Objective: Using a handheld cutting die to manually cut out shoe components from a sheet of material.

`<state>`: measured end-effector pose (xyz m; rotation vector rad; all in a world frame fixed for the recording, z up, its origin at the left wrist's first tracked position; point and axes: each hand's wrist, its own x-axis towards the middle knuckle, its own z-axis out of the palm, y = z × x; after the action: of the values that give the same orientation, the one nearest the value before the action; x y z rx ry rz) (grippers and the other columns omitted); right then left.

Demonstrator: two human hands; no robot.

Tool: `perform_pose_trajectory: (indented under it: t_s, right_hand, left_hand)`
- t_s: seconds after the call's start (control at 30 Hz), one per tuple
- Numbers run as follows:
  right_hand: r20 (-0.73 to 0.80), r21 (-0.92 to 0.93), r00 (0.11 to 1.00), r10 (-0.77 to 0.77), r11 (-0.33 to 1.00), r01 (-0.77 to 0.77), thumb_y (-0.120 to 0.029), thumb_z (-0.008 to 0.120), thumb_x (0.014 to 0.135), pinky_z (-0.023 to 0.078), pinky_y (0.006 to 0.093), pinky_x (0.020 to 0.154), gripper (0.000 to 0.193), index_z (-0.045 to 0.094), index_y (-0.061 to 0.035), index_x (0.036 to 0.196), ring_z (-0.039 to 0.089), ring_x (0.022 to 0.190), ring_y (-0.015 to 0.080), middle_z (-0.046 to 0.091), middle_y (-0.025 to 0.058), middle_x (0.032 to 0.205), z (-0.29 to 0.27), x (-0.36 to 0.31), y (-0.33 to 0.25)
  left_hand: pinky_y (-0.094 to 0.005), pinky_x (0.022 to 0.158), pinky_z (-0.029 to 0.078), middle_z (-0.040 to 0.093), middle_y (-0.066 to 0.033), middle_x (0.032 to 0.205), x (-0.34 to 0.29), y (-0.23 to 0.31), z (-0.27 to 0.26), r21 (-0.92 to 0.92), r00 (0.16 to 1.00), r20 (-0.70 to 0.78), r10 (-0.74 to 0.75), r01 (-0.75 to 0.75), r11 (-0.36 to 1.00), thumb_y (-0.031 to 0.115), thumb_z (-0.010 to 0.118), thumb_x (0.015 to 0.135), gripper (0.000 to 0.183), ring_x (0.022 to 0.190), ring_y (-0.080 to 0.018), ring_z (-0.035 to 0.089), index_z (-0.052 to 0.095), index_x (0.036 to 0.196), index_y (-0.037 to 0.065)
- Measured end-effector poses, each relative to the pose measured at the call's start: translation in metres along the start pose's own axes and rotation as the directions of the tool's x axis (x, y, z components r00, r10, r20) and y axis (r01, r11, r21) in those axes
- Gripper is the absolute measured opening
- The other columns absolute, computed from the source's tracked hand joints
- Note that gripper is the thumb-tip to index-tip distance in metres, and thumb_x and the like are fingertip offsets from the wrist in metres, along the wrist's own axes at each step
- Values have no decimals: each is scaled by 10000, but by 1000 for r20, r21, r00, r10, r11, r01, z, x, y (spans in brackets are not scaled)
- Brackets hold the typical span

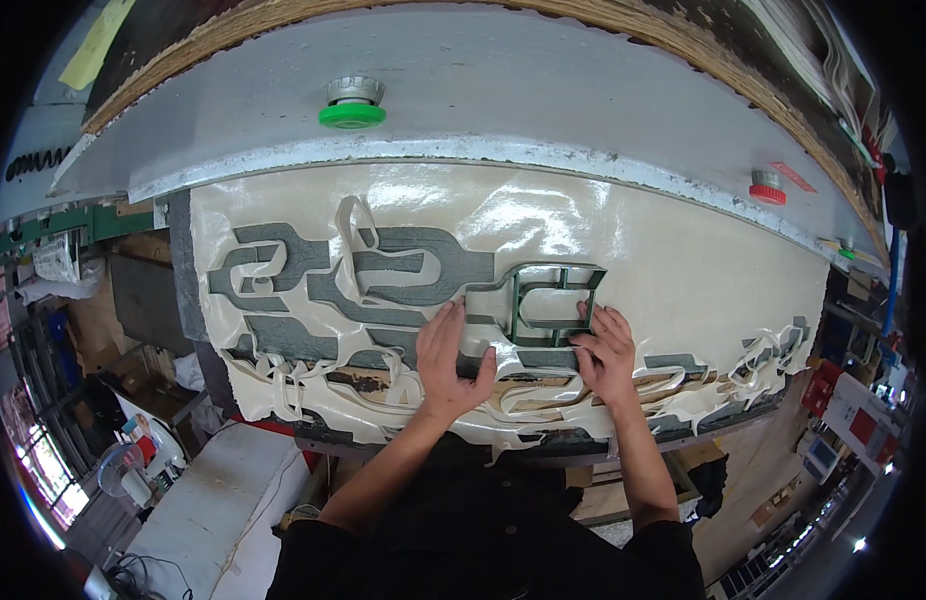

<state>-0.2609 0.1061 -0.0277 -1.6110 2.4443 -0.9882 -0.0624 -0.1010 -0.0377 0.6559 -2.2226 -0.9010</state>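
Observation:
A green steel cutting die (pixel 561 346), an open frame with crossbars, sits on a glossy cream sheet (pixel 683 240). Dark gray-green board (pixel 463 262) shows through holes cut in the sheet. My right hand (pixel 607 356) grips the die's lower right edge, thumb and fingers bent around it. To the left of the die, my left hand (pixel 449 362) lies on the sheet with its fingers stretched out and its thumb apart. It holds nothing. Loops of cut sheet scrap (pixel 357 245) stand up at the left, and more torn strips (pixel 293 385) hang along the near edge.
A gray machine beam (pixel 483 90) crosses above the far side of the sheet. It carries a green button (pixel 352 115) and a red button (pixel 767 188). A white-topped table (pixel 208 505) stands at the lower left, with a fan (pixel 121 470) beyond it.

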Motion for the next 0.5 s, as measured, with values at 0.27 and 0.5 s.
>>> perform_pose_trajectory:
  t_s: [0.27,0.5]
  right_hand:
    - [-15,9,1000,-12,1000,12,-32,757,835,454,504,1171,167,743,-112,981,646,1361,346,727,167,1400,3,-1,1]
    - [-16,45,1000,4,999,-4,-33,762,839,457,508,1168,164,745,-105,985,647,1358,349,725,164,1402,3,3,-1]
  left_hand:
    - [-510,1127,443,671,-268,1410,0,0,-3,1,1000,4,5,-5,1000,191,784,820,719,1332,-443,614,584,1440,-113]
    - [-513,1127,444,673,-258,1413,4,1,-5,10,1000,13,-10,10,1000,176,785,818,714,1328,-445,616,585,1445,-102]
